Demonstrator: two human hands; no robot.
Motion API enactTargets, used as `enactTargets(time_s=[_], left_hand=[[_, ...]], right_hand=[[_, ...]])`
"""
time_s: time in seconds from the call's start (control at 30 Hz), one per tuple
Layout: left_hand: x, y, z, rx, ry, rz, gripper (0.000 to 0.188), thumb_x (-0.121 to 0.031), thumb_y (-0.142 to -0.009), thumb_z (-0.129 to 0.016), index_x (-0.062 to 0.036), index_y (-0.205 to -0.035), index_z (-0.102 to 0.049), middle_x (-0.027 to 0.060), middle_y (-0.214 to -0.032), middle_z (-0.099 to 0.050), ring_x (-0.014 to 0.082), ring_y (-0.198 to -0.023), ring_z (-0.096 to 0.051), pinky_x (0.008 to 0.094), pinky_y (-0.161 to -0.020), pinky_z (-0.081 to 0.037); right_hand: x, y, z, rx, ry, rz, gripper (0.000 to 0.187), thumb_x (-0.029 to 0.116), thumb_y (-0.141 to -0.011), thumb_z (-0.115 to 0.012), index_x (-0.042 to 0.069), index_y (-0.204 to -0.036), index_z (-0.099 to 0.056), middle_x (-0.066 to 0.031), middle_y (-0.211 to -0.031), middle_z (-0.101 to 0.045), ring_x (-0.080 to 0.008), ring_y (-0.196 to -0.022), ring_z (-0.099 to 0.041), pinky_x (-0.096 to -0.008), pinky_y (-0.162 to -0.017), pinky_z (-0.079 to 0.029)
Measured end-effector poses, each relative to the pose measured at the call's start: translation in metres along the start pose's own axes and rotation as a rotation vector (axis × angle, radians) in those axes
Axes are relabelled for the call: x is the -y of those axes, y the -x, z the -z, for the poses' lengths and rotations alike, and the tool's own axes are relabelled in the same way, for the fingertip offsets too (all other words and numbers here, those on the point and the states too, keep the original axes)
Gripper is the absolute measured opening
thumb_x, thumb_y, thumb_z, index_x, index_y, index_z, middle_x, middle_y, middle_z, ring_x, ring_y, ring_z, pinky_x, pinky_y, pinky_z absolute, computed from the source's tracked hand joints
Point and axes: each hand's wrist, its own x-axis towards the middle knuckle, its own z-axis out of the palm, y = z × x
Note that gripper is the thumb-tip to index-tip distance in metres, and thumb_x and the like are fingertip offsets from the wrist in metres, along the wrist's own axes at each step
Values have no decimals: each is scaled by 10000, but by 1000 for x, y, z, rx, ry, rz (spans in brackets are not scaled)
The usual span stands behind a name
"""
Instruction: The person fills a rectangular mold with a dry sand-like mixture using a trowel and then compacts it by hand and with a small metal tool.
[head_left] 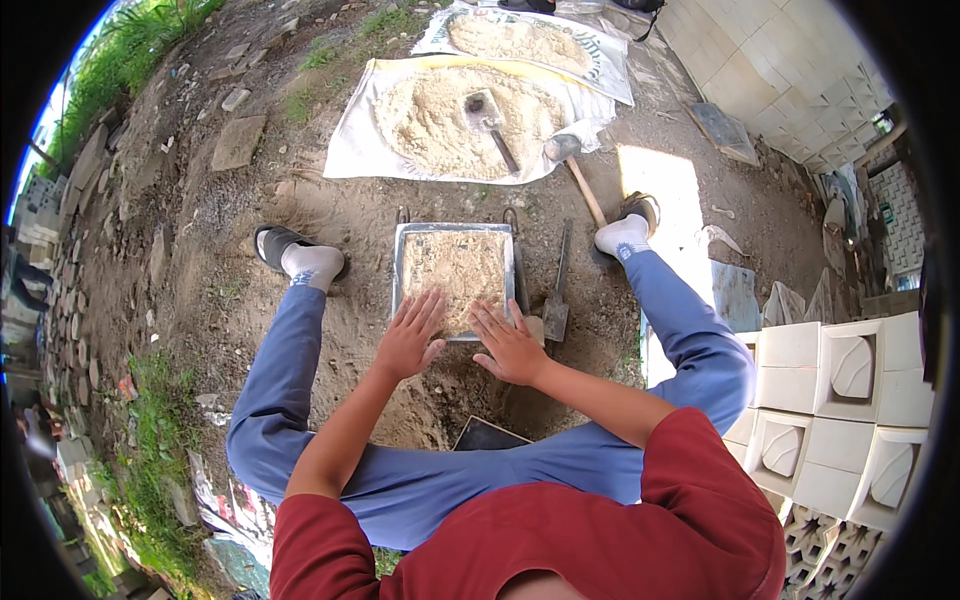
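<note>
Beige mix (450, 265) fills your square mould (398, 262). Left hand (408, 340) and right hand (508, 347), fingers outspread, seem mid-levelling; press evenly next.

Soft daylight covers the dirt ground (205, 315), where shadows fall faint and diffuse — all but a hard-edged patch of sunlight (660, 180) that burns nearly white right of center. The white sacks (350, 140) at top center also run bright, while a strip of sky (52, 115) glares at the upper left rim, fringed in blue. The left hand (410, 335) and right hand (510, 347) appear reasonably sharp at mid-frame. Fisheye distortion bends the stacked blocks (835, 450) at lower right — detail smears along the far left edge, and black fills the corners.
</note>
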Motion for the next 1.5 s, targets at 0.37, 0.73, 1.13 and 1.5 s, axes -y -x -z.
enactTargets(time_s=[0.37,0.73,1.13,1.5], left_hand=[[-20,-51,-12,-101,2,207,938,-552,-1013,-558,14,-1658,-180,217,-1734,-184,378,-1616,-151,517,-1297,-131],[-33,-57,-17,54,-22,4,782,-506,-1076,-449,-54,-1670,-217,162,-1739,-208,345,-1612,-178,487,-1306,-142],[-12,-77,-15,-122,-38,329,781,-477,-1079,-452,21,-1640,-235,243,-1720,-195,408,-1600,-174,506,-1299,-148],[-18,-75,-11,-108,29,231,782,-495,-1074,-458,46,-1613,-289,240,-1701,-248,402,-1597,-189,480,-1299,-173]], right_hand=[[-97,-3,-52,-385,-58,-540,499,255,-1008,-592,56,-1465,-552,-147,-1463,-553,-314,-1349,-507,-528,-1139,-301],[-111,-28,-82,-253,114,-716,360,370,-904,-752,115,-1138,-654,-94,-1170,-584,-293,-1165,-528,-457,-997,-383],[-129,-45,-86,-92,67,-826,369,399,-873,-786,89,-1043,-682,-114,-1173,-588,-331,-1204,-516,-494,-993,-397],[-126,-10,-70,-494,-1129,-993,166,221,-919,-680,90,-895,-580,-64,-731,-554,-301,-663,-598,-441,-631,-491]])
